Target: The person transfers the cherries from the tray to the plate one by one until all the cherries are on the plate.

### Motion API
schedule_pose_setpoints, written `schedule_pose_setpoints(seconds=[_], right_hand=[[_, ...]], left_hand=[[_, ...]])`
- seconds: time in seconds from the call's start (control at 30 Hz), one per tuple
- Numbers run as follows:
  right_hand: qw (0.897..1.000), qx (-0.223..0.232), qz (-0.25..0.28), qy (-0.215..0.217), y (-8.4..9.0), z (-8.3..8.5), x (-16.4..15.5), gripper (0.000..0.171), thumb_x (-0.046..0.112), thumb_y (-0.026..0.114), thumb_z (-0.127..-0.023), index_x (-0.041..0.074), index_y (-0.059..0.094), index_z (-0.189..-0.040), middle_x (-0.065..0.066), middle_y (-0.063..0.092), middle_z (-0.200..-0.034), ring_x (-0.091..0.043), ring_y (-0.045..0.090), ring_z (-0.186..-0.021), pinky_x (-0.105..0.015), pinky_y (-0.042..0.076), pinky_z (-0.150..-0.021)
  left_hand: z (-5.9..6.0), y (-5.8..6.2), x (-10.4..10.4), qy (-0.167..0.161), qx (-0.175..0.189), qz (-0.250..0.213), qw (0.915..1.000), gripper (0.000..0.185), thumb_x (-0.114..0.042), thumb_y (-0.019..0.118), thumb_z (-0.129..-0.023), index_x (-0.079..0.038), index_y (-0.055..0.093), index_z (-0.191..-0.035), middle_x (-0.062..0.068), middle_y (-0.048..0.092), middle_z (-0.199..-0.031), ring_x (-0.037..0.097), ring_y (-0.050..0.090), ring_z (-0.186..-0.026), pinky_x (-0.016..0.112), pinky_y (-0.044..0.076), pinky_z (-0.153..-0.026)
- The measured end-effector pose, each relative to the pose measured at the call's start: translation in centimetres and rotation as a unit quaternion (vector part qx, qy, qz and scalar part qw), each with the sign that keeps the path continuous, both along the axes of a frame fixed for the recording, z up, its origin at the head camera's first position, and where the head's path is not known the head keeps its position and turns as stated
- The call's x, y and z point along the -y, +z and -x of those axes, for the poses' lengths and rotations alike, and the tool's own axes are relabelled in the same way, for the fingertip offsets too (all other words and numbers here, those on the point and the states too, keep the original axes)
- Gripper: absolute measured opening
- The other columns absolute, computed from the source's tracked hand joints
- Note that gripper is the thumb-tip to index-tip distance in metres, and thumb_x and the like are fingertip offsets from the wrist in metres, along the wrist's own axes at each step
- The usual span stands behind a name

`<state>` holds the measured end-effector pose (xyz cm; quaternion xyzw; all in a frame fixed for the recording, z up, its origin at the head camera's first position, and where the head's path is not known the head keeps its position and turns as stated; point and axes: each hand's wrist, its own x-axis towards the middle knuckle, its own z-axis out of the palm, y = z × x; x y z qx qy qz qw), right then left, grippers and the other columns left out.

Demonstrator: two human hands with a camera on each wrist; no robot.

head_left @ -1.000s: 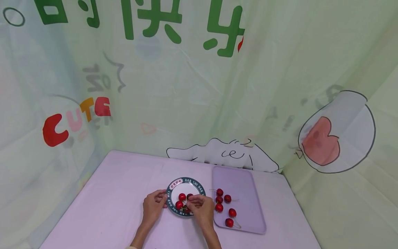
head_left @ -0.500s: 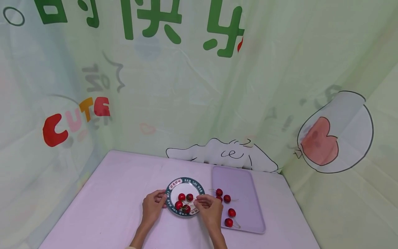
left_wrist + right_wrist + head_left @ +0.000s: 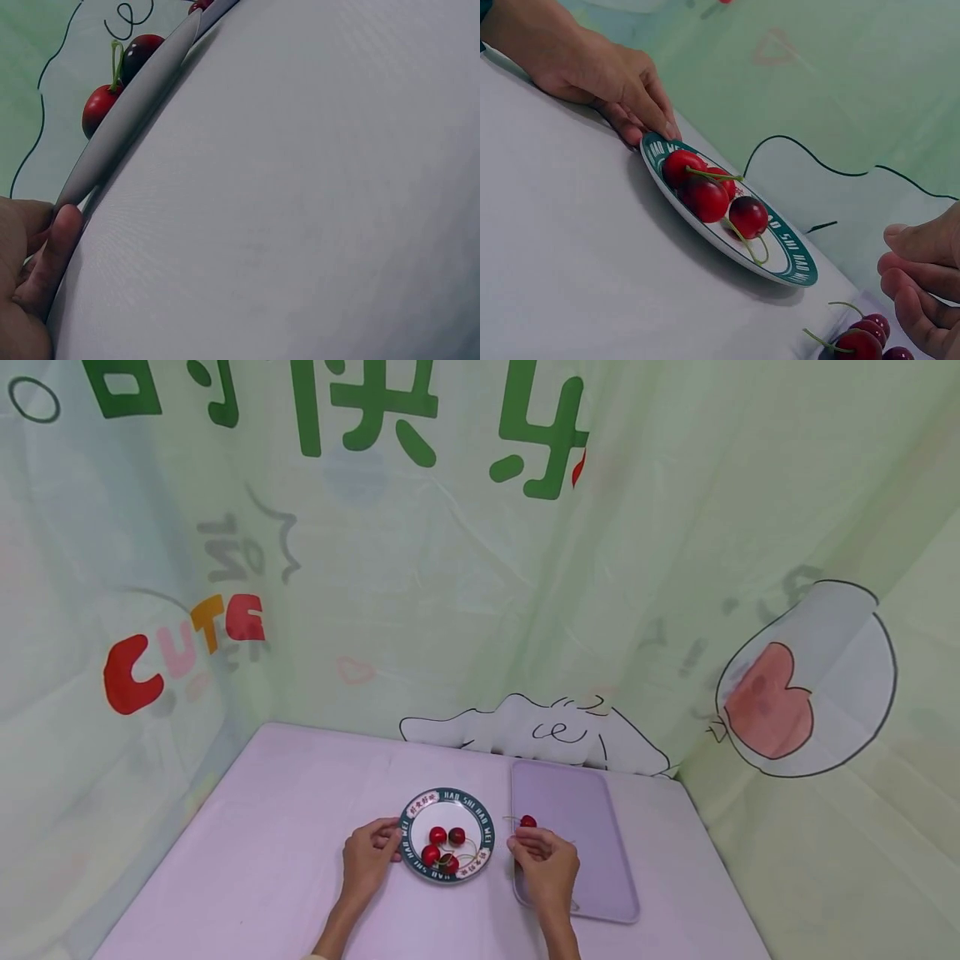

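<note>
- Head: left hand [image 3: 370, 853] pinches the plate [image 3: 450, 812] by its left edge, likely steadying it; right hand [image 3: 549, 865], loosely curled and empty, hangs over the left edge of the tray [image 3: 566, 793].
- Left wrist: this edge grip presumably spares the cherries [image 3: 99, 111] inside.
- Right wrist: more cherries [image 3: 860, 346] lie on the tray.

Left hand [image 3: 30, 262] grips the plate [image 3: 129, 116], two cherries [image 3: 100, 109], perhaps a third [image 3: 198, 7], beyond its rim

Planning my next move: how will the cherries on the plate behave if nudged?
The cherries look round, so they may roll. Their shine suggests they could be slippery. The curved stems look thin, so they would probably flex.
</note>
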<state>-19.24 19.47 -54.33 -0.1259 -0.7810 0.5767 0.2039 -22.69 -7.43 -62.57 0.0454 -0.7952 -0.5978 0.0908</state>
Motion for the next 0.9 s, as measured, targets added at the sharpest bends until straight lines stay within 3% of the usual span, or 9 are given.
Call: schedule_pose_setpoints(seconds=[0.1, 0.2, 0.4, 0.9], right_hand=[[1.000, -0.002, 0.008, -0.002, 1.9, -0.9, -0.3, 0.020, -0.007, 0.088, -0.084, -0.009, 0.081, -0.102, -0.025, 0.082, -0.096, -0.004, 0.074, -0.074, -0.011, 0.060, -0.069], [1.000, -0.001, 0.013, 0.000, 2.4, -1.3, -1.0, 0.023, -0.005, 0.088, -0.085, -0.012, 0.080, -0.105, -0.027, 0.082, -0.098, -0.003, 0.073, -0.074, -0.011, 0.059, -0.068], [1.000, 0.000, 0.010, -0.010, 1.1, -0.9, -2.7, 0.022, -0.004, 0.088, -0.086, -0.010, 0.081, -0.105, -0.022, 0.083, -0.095, 0.005, 0.071, -0.073, -0.010, 0.058, -0.069], [0.999, 0.004, 0.012, -0.053, -0.7, -0.4, -6.2, 0.022, 0.001, 0.089, -0.088, -0.007, 0.082, -0.107, -0.014, 0.084, -0.093, 0.005, 0.072, -0.072, -0.011, 0.059, -0.067]], left_hand=[[0.1, -0.2, 0.0, 0.004, 0.002, 0.003, 1.0000, 0.028, -0.011, 0.073, -0.105, -0.002, 0.076, -0.131, 0.010, 0.077, -0.102, 0.008, 0.071, -0.068, 0.016, 0.061, -0.066], [0.3, -0.6, 0.0, 0.006, 0.008, 0.006, 0.9999, 0.028, -0.011, 0.073, -0.105, -0.003, 0.076, -0.131, 0.009, 0.077, -0.102, 0.008, 0.071, -0.068, 0.016, 0.061, -0.067], [0.5, -0.9, 0.0, 0.008, 0.015, 0.007, 0.9998, 0.028, -0.013, 0.074, -0.105, -0.005, 0.077, -0.132, 0.009, 0.077, -0.103, 0.007, 0.071, -0.068, 0.015, 0.061, -0.067], [0.2, -0.4, -0.1, 0.011, 0.000, 0.009, 0.9999, 0.027, -0.011, 0.074, -0.104, -0.002, 0.077, -0.130, 0.010, 0.077, -0.102, 0.007, 0.070, -0.069, 0.016, 0.061, -0.065]])
